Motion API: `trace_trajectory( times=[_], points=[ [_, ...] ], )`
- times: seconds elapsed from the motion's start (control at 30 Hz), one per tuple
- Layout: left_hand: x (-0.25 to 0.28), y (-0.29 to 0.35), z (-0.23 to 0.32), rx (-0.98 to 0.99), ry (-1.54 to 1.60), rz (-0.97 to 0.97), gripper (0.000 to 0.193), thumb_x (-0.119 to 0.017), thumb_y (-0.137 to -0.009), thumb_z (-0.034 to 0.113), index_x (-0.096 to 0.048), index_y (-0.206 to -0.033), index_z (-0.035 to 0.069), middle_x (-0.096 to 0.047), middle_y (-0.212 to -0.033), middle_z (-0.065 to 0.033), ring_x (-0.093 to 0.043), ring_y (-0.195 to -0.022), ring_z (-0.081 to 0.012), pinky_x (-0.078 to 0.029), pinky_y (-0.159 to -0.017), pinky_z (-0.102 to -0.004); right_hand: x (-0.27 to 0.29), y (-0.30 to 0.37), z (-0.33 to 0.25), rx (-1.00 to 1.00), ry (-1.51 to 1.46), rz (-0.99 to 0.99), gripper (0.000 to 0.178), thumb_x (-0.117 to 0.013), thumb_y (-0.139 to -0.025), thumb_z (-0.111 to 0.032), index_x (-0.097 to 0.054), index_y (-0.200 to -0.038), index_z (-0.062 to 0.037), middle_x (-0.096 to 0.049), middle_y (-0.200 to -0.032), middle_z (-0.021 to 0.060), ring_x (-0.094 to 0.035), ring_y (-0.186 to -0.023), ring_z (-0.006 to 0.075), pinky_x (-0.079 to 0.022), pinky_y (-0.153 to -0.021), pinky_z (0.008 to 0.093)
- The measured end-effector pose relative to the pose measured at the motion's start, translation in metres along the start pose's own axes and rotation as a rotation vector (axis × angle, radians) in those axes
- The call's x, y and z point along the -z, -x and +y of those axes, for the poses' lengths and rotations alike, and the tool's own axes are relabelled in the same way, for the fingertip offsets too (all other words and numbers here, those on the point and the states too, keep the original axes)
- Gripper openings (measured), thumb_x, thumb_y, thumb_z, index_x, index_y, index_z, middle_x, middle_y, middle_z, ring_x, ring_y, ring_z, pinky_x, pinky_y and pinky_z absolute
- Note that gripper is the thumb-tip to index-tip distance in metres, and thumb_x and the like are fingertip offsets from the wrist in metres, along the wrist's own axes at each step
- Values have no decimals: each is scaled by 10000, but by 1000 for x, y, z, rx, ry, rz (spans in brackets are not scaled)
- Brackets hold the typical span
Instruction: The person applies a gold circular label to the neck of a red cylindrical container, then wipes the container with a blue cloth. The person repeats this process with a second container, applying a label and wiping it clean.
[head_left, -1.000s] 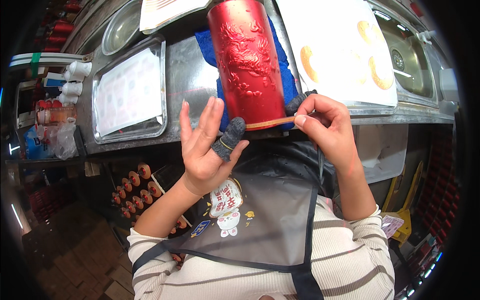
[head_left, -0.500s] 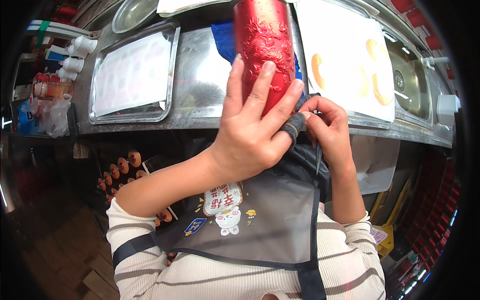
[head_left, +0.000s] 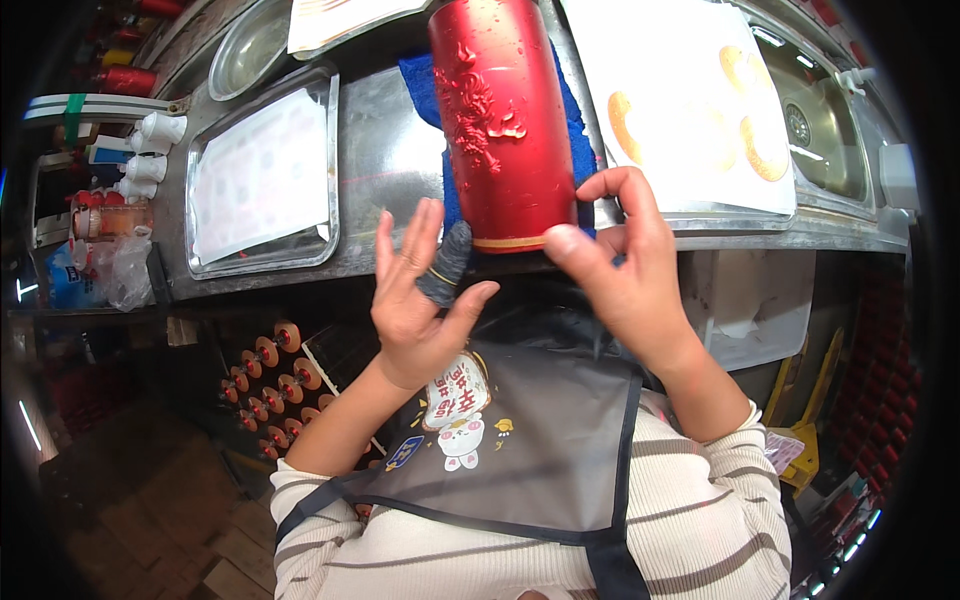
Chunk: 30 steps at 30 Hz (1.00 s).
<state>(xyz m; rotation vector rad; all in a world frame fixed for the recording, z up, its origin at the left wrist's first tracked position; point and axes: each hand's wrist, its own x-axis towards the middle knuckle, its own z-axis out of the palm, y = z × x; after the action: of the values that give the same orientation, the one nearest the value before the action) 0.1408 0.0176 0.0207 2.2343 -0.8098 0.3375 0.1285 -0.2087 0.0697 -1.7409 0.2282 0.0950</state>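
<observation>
A large red metallic cylinder (head_left: 505,130) with raised ornament and a gold band at its near end lies on a blue cloth (head_left: 425,92) on the metal counter. My right hand (head_left: 630,270) is at the cylinder's near right corner. Its thumb lies by the gold band and its bent index finger touches the side; the other fingers are partly hidden. Just left of the near end, my left hand (head_left: 420,310) is open, fingers spread, with nothing in it. A dark grey finger cover (head_left: 447,268) sits on its index finger, close to the cylinder.
At left, a metal tray (head_left: 333,180) holds a white sheet, with white fittings (head_left: 158,130) beyond. On the right is a white board (head_left: 690,120) with orange arc shapes, then a sink (head_left: 825,130). A round bowl (head_left: 250,50) stands at the back left.
My hands have come apart: the left has drawn back leftward off the cylinder, and the right has let go of the covered finger and moved to the near corner. The cylinder's ornament has turned leftward.
</observation>
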Motion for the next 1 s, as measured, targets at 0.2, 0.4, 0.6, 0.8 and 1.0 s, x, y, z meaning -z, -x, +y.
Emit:
trace_trajectory(
  times=[0.2,0.4,0.6,0.8,1.0],
  points=[
    [-10,-6,5,-57,-2,24,428,-819,-739,88,-666,-1102,-79,-519,-1423,-258,-520,-1313,-414,-218,-1115,-664,-22,-6,22,270,276,131,592,-786,-846,-223,-315,-1142,-23,-638,-947,157,-712,-820,167,-527,-635,251],
    [-7,-17,8,-117,-13,-4,423,-808,-699,46,-686,-1095,-36,-502,-1428,-279,-538,-1290,-427,-225,-1099,-687,-16,-5,21,196,231,76,527,-739,-878,-188,-321,-1149,-13,-659,-918,174,-720,-787,167,-528,-643,235],
    [-4,-24,14,-147,-114,-11,347,-805,-675,74,-732,-1012,36,-476,-1448,-292,-530,-1275,-478,-215,-1093,-699,-17,-2,22,169,38,108,467,-738,-856,-211,-424,-1126,5,-547,-967,149,-593,-829,232,-490,-695,338],
    [-6,-43,20,-252,-218,27,320,-822,-670,99,-757,-981,72,-490,-1440,-283,-512,-1289,-488,-212,-1091,-696,-13,1,23,87,-154,22,293,-635,-905,-66,-470,-1132,17,-513,-1016,103,-536,-712,98,-448,-627,238],
    [-10,-50,19,-77,-125,102,572,-849,-673,92,-681,-1212,5,-545,-1388,-273,-579,-1249,-411,-324,-1081,-637,-11,2,26,110,-290,-11,242,-574,-920,-12,-514,-1153,18,-512,-1040,99,-518,-663,84,-445,-616,232]
  ],
)
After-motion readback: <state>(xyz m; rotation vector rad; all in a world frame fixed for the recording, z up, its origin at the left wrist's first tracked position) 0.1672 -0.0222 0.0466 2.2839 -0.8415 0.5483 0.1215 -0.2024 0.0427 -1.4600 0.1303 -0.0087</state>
